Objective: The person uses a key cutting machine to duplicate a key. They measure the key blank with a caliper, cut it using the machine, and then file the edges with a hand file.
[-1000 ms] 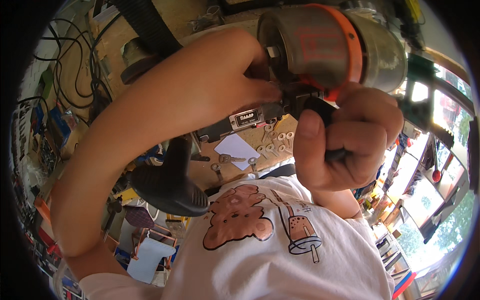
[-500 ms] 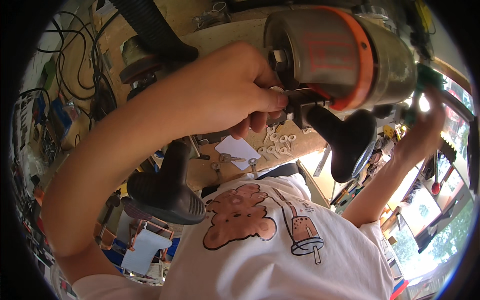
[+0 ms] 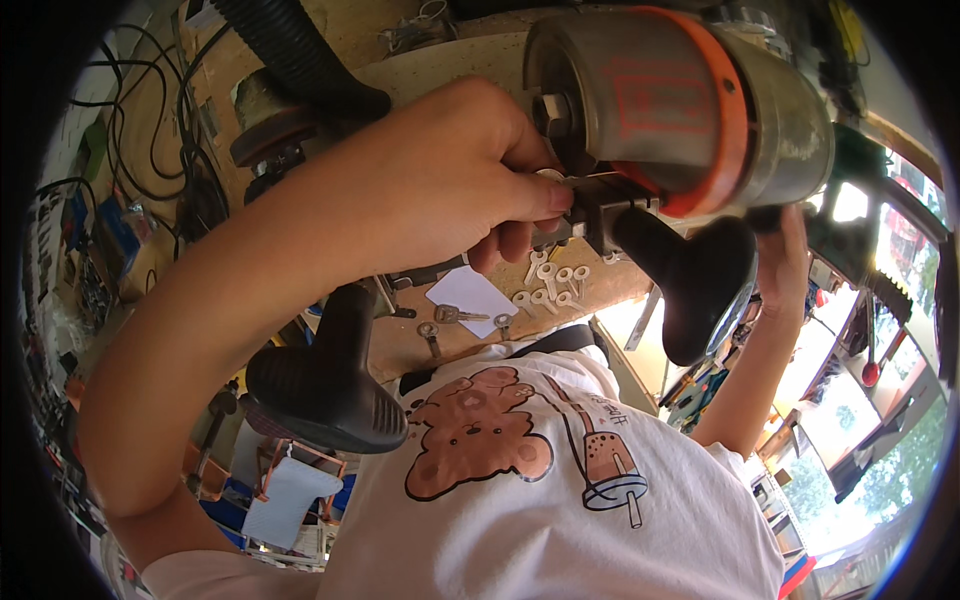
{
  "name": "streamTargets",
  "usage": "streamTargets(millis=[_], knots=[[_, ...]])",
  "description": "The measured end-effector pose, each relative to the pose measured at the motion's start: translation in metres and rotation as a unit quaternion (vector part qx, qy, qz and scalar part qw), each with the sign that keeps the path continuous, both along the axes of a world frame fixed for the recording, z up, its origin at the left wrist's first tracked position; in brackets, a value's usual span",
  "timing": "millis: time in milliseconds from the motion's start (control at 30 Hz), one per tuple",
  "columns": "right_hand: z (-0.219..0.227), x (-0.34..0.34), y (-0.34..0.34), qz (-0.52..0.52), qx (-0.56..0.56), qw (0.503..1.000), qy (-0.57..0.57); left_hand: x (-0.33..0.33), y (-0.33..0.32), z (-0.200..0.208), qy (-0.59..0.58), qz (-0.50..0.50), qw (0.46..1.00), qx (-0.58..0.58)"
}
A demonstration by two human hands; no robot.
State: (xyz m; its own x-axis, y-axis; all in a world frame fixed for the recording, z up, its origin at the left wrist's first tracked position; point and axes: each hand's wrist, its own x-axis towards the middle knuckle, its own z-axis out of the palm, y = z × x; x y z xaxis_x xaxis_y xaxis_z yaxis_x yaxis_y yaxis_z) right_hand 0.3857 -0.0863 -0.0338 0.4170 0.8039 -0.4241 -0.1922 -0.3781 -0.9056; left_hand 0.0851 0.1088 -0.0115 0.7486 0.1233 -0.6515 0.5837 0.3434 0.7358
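My left hand (image 3: pixel 490 190) is closed, thumb and fingertips pinching the round head of a key (image 3: pixel 550 176) at a metal clamp (image 3: pixel 600 215) under the key-cutting machine's clear, orange-edged guard (image 3: pixel 660 110). The key's blade is mostly hidden. My right hand (image 3: pixel 783 265) is raised beside a dark cylindrical knob (image 3: pixel 765 219) at the guard's right end. Most of its fingers are hidden by the machine's right black wing handle (image 3: pixel 690 275), so their grip is unclear. A matching left wing handle (image 3: pixel 325 385) is below my left forearm.
Several loose keys (image 3: pixel 541 297) lie on the wooden bench below the clamp. Nearby are a white card (image 3: pixel 485 297) and a brass-coloured key (image 3: pixel 458 314). A black ribbed hose (image 3: pixel 295 55) and a brush wheel (image 3: pixel 270 140) stand at upper left, beside tangled black cables (image 3: pixel 195 130).
My right hand has moved left, from the green part at the far right to beside the dark knob. My left hand keeps its pinch on the key, almost unmoved.
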Motion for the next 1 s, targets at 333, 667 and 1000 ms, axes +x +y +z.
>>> streamTargets(millis=[333, 667, 1000], knots=[[0.091, -0.099, 0.066, 0.395, 0.244, 0.644, -0.607, 0.0, -0.001, 0.002, 0.02, 0.011, 1.0, 0.01], [0.073, -0.132, 0.074, 0.325, 0.266, 0.727, -0.543, 0.0, -0.003, 0.004, 0.017, 0.024, 1.0, -0.004], [0.052, -0.155, 0.056, 0.18, 0.247, 0.778, -0.549, 0.001, -0.002, 0.003, 0.018, -0.025, 0.997, 0.067]])
